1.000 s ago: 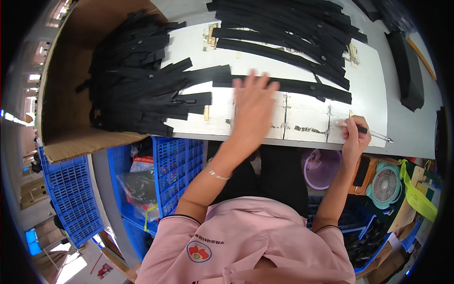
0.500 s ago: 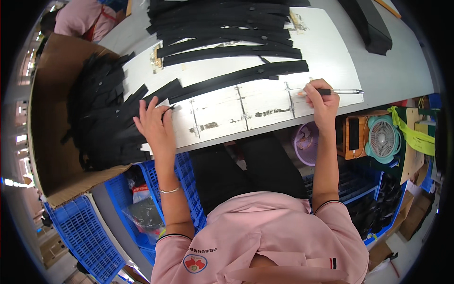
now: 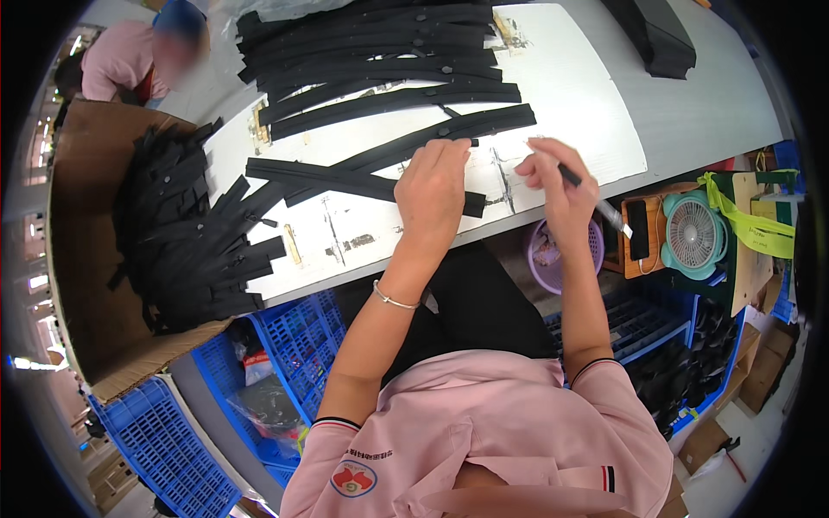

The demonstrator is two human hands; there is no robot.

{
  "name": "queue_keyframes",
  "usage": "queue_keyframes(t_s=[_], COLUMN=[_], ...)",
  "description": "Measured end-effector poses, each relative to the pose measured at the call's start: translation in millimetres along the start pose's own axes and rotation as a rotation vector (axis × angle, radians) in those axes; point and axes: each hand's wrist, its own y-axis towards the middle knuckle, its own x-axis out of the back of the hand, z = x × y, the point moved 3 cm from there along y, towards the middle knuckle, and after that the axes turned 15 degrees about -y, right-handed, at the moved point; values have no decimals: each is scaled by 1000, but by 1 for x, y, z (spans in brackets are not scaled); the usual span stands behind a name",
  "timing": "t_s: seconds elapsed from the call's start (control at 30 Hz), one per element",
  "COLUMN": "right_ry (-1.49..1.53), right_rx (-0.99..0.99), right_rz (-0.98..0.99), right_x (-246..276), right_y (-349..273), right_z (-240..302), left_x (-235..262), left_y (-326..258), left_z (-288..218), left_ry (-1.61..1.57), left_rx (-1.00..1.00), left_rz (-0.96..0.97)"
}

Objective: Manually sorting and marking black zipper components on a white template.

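A flat black strip (image 3: 324, 177) lies slantwise over another black strip (image 3: 371, 159) on a white marked board (image 3: 596, 112). My left hand (image 3: 432, 190) is over its right part, fingers curled and closed on it; the palm hides the exact grip. A small black tab shows beside the fingertips. Just to the right, my right hand (image 3: 563, 194) holds a pen (image 3: 615, 217) with a black grip and clear barrel, tucked in the hand with its barrel pointing back toward me. The thumb and index finger stand partly apart, pointing at the board.
At left, a cardboard box (image 3: 82, 224) holds a heap of black strips (image 3: 164, 216). More strips (image 3: 371, 43) lie across the board's far side. Beyond the table edge are blue crates (image 3: 168, 449), a purple basket (image 3: 577, 281) and a fan (image 3: 693, 235). Another person (image 3: 121, 59) is far left.
My left hand has moved right from beside the box, and a strip now lies slantwise across the board. My right hand has turned the pen back toward me.
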Motion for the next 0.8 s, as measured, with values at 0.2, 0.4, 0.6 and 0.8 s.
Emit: queue_keyframes(t_s=[0.2,0.4,0.6,0.8], right_ry=[-584,-933,-1117,-1124], right_rx=[640,780,810,831], right_rz=[-22,-67,-139,-108], right_x=[-22,-17,17,26], right_y=[-56,-66,-40,-33], right_z=[19,11,-13,-20], left_x=[-5,33,77,101], left_y=[0,-12,-27,-67], left_z=[4,4,21,20], left_ry=[28,7,110,243], left_rx=[17,-16,36,140], left_rz=[-32,134,102,62])
